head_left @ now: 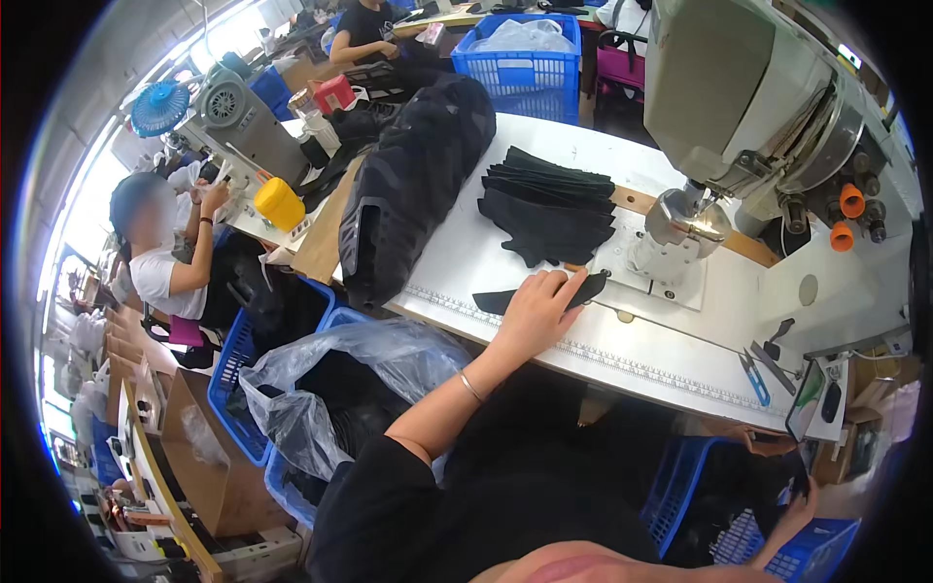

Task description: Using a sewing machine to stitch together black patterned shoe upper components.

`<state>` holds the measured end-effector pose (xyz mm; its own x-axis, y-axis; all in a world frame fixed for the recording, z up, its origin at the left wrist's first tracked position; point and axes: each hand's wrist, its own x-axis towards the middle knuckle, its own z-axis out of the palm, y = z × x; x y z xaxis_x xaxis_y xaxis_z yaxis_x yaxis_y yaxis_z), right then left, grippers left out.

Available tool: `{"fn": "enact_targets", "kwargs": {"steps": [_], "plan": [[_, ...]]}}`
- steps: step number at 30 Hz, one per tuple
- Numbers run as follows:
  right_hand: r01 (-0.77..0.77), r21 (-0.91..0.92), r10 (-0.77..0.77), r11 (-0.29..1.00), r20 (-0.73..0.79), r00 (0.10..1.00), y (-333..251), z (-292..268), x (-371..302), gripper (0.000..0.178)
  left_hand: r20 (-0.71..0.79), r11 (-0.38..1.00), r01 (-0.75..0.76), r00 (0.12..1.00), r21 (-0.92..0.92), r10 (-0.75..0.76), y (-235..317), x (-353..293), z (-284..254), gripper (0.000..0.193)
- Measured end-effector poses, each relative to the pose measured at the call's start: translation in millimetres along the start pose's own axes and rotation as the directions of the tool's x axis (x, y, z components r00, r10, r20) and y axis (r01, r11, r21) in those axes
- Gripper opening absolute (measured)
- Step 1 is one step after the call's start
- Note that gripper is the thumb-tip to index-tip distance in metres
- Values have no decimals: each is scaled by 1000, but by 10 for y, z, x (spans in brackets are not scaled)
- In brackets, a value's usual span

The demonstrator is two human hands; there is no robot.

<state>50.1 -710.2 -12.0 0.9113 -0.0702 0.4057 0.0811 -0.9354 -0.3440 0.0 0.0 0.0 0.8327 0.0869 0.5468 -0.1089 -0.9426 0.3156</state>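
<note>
Black flat fabric piece (533, 295) lies on white table (680, 360), just left of grey sewing machine (748, 97); left hand (537, 311) flat, fingers spread, pressing it. Right hand (792, 510) low by blue slatted plastic crate (709, 486), grip unclear.

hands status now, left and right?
Left hand: open, flat on the black fabric piece on the table.
Right hand: low by the blue crate, grip unclear.

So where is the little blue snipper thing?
In the head view, the blue thread snips lie at the right of the white sewing table, near its front edge, beside a grey tool.
</note>
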Motion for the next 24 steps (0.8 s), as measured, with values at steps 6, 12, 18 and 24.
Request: {"fn": "enact_targets", "kwargs": {"steps": [6,12,18,24], "plan": [[135,188,-140,973,17,990,-1197,-320,261,29,-126,999,-32,992,-6,31,-10,17,-27,61],[499,349,-534,794,6,845,-2707,-92,556,30,-194,991,33,979,-130,-59,108,62,-106,60],[896,288,-834,338,-350,427,-3978,352,1060,23,341,-30,354,918,-935,202,504,446,-430,56],[977,116,-852,180,-477,214,-4367,740,1405,24,399,-427,485,873,-763,279,612,728,-519,52]]}}
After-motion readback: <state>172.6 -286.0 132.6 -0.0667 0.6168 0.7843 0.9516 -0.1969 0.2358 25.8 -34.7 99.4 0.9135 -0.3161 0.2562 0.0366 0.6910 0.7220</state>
